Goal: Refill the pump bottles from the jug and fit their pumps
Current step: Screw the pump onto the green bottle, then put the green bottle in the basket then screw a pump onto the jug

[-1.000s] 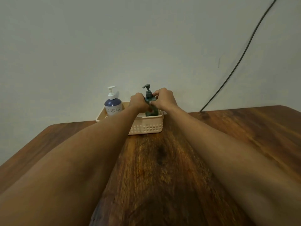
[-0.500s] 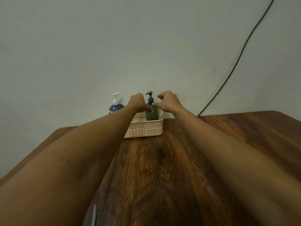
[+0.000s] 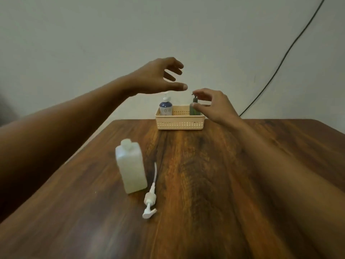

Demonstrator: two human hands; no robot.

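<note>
Green bottle, pump fitted, stands in the basket at twelve o'clock; my left hand and right hand have let go, both open. White bottle and loose pump wait at seven o'clock.
</note>
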